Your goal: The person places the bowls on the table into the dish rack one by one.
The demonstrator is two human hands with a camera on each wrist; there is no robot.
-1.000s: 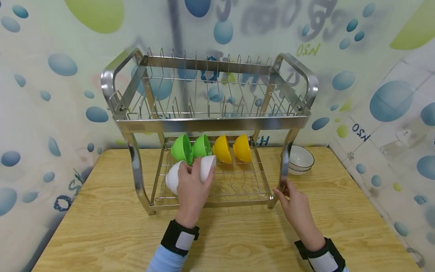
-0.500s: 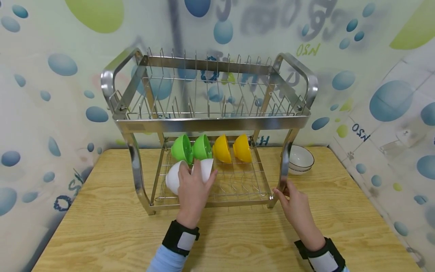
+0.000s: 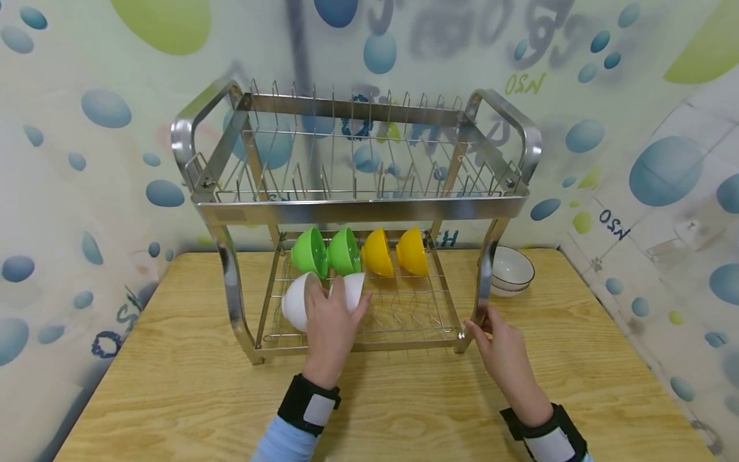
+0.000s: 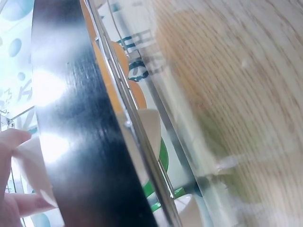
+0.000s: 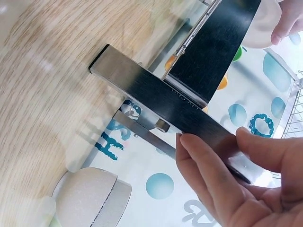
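Observation:
On the lower tier of a metal dish rack (image 3: 358,210), my left hand (image 3: 330,326) grips a white bowl (image 3: 354,290) by its side, the thumb at its right and the fingers at its left. That bowl stands on its side, tilted, just right of another white bowl (image 3: 296,303). In the left wrist view the rack's front bar covers part of the held bowl. My right hand (image 3: 503,354) pinches the rack's front right leg (image 5: 156,99) between thumb and fingers. Behind the white bowls, two green bowls (image 3: 344,252) and two yellow bowls (image 3: 378,253) stand on edge in a row.
White bowls with a dark rim (image 3: 511,269) sit nested on the wooden table (image 3: 404,404), behind the rack's right leg. The upper tier (image 3: 346,135) with its upright wires overhangs the lower one. A patterned wall (image 3: 104,167) rises close behind.
My left hand has lowered the white bowl slightly onto the lower tier, and its rim has turned a little. My right hand keeps its grip on the rack leg.

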